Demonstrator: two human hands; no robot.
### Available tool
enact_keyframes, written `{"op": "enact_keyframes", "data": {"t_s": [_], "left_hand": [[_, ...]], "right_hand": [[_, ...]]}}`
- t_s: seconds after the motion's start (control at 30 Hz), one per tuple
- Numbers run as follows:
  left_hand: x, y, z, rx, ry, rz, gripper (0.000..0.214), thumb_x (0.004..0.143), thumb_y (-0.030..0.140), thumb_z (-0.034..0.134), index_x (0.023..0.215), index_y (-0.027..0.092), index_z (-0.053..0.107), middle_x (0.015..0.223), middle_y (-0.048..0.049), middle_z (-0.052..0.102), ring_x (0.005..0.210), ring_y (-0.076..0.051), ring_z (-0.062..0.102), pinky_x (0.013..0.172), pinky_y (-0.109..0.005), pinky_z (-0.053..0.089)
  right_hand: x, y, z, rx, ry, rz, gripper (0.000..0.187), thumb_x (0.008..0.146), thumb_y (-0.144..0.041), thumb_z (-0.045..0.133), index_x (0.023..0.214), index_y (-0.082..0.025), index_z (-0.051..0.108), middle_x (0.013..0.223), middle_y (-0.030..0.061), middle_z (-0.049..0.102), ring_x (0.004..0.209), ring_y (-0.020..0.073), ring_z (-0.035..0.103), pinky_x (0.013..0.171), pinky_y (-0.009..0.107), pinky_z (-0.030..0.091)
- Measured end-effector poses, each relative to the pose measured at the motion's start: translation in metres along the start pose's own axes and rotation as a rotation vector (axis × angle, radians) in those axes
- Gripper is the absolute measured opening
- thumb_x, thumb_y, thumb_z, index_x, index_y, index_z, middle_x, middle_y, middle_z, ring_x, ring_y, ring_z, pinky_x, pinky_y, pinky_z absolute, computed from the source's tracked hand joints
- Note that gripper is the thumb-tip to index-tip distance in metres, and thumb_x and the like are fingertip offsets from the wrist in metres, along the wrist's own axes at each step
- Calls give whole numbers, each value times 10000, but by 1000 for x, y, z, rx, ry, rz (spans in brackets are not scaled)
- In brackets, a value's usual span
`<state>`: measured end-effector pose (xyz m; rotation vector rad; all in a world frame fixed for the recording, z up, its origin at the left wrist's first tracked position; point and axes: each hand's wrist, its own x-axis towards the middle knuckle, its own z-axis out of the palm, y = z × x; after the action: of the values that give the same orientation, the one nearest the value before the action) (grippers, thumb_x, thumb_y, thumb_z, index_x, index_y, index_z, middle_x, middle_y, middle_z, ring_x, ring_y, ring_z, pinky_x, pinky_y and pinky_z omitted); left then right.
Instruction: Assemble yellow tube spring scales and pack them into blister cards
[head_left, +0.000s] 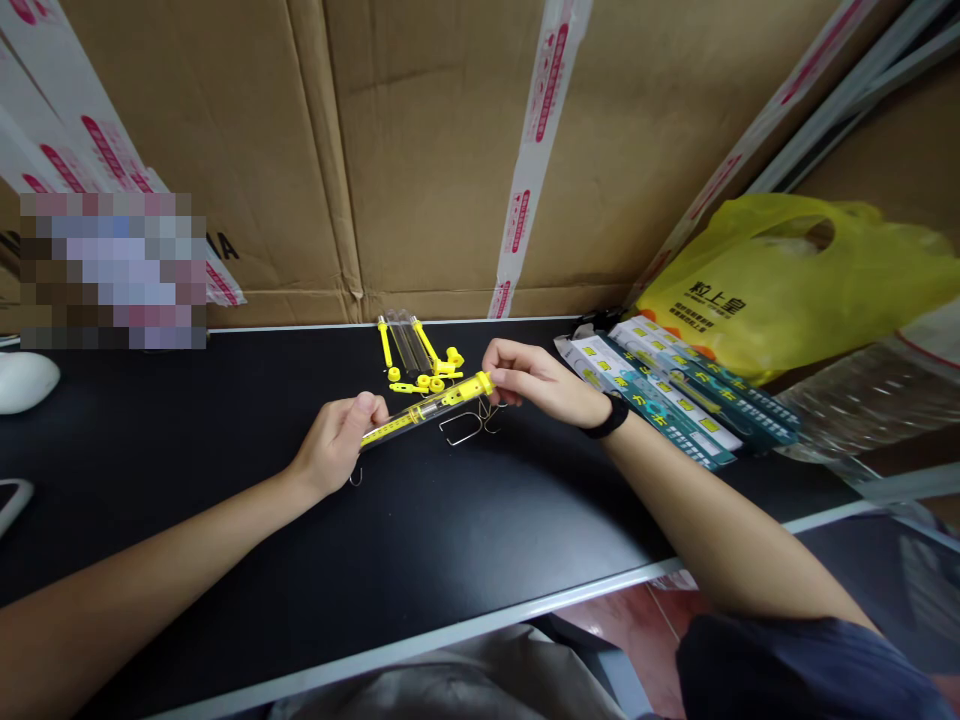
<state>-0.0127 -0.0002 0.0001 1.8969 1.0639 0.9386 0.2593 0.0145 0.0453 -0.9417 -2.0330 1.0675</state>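
My left hand (341, 440) is closed around the lower end of a clear tube with yellow fittings (427, 408), held just above the black table (225, 480). My right hand (529, 380) pinches the tube's yellow cap end. A small metal hook (355, 478) hangs below my left hand. Bent wire hooks (469, 425) lie on the table under the tube. Behind them sit loose yellow plastic parts (435, 378) and two more clear tubes (403, 342).
A stack of printed packaging cards (667, 395) lies to the right, with a yellow plastic bag (810, 280) behind it. Cardboard boxes (420, 150) wall off the back. A white rounded object (26, 380) sits at the far left edge.
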Motion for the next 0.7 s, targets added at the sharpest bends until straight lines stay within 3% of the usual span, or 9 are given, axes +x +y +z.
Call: {"op": "enact_keyframes", "data": {"t_s": [0.2, 0.37, 0.6, 0.7], "left_hand": [[0, -1, 1, -4, 6, -6, 648, 879, 722, 190, 616, 195, 459, 467, 33, 357, 406, -105, 312, 373, -248, 241], [0, -2, 0, -5, 2, -8, 647, 883, 714, 186, 619, 192, 461, 466, 30, 368, 408, -104, 317, 369, -248, 246], [0, -2, 0, -8, 1, -14, 642, 882, 714, 195, 623, 191, 462, 478, 22, 397, 415, -105, 330, 375, -247, 256], [0, -2, 0, -7, 3, -12, 637, 885, 709, 194, 619, 194, 460, 470, 28, 373, 415, -107, 318, 376, -246, 250]], "right_hand": [[-1, 1, 0, -97, 11, -7, 435, 975, -487, 369, 706, -168, 491, 623, 2, 546, 519, 77, 434, 498, 212, 358], [-2, -1, 1, -6, 5, 25, 290, 928, -459, 482, 819, -193, 443, 675, -13, 568, 520, 83, 455, 440, 190, 371], [-1, 2, 2, -84, 16, 39, 442, 966, -521, 362, 722, -173, 483, 637, 0, 532, 503, 72, 442, 429, 179, 385], [-2, 0, 1, -36, 17, 25, 347, 951, -495, 420, 808, -183, 474, 670, -8, 550, 515, 76, 455, 419, 173, 386]]}}
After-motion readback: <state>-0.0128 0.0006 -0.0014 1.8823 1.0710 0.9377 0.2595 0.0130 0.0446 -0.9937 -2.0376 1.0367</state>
